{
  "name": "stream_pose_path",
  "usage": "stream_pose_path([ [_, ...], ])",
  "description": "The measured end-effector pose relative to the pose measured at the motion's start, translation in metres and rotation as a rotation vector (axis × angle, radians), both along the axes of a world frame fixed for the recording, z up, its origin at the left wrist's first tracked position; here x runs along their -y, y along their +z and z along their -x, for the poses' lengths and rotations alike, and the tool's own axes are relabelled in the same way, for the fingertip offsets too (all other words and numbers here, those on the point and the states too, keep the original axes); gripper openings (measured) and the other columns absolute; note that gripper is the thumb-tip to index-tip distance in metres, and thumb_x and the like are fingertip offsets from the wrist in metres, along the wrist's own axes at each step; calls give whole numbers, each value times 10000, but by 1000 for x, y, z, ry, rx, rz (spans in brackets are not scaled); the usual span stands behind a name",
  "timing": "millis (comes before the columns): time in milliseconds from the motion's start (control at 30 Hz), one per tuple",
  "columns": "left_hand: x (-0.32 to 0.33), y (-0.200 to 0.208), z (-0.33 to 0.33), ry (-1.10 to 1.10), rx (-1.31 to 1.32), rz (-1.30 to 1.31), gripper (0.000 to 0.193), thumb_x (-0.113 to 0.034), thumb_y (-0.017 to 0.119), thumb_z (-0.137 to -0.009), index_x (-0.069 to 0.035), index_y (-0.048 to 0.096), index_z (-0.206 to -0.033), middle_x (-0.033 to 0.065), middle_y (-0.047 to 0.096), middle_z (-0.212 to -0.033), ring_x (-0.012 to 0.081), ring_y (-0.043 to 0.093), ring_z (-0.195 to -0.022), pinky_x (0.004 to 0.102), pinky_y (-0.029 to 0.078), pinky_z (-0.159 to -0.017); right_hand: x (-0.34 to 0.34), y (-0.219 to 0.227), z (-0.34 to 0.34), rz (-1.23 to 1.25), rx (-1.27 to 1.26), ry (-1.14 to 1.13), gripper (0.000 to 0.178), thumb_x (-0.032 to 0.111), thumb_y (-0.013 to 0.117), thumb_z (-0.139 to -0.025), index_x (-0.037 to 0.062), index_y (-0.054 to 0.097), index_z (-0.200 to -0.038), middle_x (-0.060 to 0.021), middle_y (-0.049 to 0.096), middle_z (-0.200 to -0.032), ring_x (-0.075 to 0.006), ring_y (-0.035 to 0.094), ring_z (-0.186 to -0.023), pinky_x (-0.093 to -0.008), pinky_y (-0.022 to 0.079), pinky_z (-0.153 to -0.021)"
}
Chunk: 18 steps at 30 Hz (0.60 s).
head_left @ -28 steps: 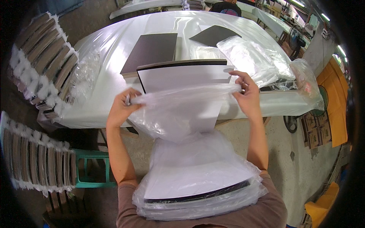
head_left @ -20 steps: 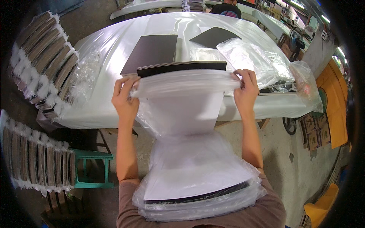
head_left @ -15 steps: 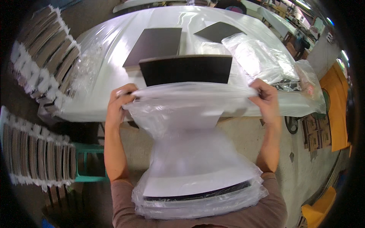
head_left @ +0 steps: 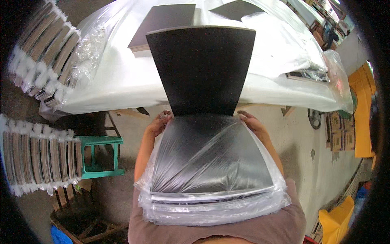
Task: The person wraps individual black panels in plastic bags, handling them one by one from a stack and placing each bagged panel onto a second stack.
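Observation:
A flat black panel (head_left: pixel 201 69) stretches away from me, its far half bare. Its near half shows dark through a clear plastic bag (head_left: pixel 211 162), which is creased diagonally. My left hand (head_left: pixel 161 120) is closed at the left corner of the bag's mouth, thumb and fingers pinching the film. At the right corner, my right hand (head_left: pixel 248 120) pinches the film likewise, its fingers partly hidden behind the panel's edge. Beneath this bag, close to my chest, lies a pile of plastic-wrapped panels (head_left: pixel 215 217) with crumpled film ends.
A table covered in white plastic (head_left: pixel 109 91) stands ahead, bearing a stack of dark panels (head_left: pixel 164 28), another dark panel (head_left: pixel 237 10) and clear bags (head_left: pixel 284 44). Wrapped stacks (head_left: pixel 40 156) stand at left beside a green stool (head_left: pixel 101 140). Cartons (head_left: pixel 342 132) are at right.
Both hands have come down from the table edge toward me and closer together. The bag's mouth came with them, and the black panel now shows inside the bag's near part.

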<state>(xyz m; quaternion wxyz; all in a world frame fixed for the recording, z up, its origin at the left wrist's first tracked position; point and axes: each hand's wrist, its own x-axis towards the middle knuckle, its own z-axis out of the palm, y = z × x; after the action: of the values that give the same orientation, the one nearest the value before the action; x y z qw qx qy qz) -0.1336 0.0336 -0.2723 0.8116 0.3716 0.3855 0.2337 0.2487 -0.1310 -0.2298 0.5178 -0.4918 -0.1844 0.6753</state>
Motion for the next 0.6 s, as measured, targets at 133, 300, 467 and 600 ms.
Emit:
stream_pose_path([
  [133,-9,-54,-5,222,-249,-291,322,-250,619,-761,-51,502,-984,76,588,-800,182,565,-681,299,442,-597,-34,-13,13,2,69,1,433,163,560,-802,-11,402,-1165,-134,514,-1069,-203,522,-925,-307,425,-792],
  [300,-18,-7,7,140,-1078,-941,451,-387,607,-736,-26,521,-992,225,583,-821,343,578,-723,404,441,-630,-16,-54,-38,55,611,200,412,153,591,-760,46,460,-1135,-89,534,-1032,-183,508,-882,-274,405,-760],
  [467,-21,229,55,1102,-1254,-1475,411,-325,441,-858,40,489,-1039,207,570,-912,332,549,-838,400,416,-724,-21,111,-46,-353,710,278,205,107,608,-746,35,550,-929,-26,556,-850,-98,488,-778,-218,392,-679],
  [600,29,306,17,433,877,-740,864,-618,452,-729,-64,159,-1325,176,389,-1199,252,477,-843,386,416,-687,-62,221,49,-745,659,463,279,129,687,-682,29,529,-890,-24,522,-857,-83,479,-781,-207,380,-690],
])
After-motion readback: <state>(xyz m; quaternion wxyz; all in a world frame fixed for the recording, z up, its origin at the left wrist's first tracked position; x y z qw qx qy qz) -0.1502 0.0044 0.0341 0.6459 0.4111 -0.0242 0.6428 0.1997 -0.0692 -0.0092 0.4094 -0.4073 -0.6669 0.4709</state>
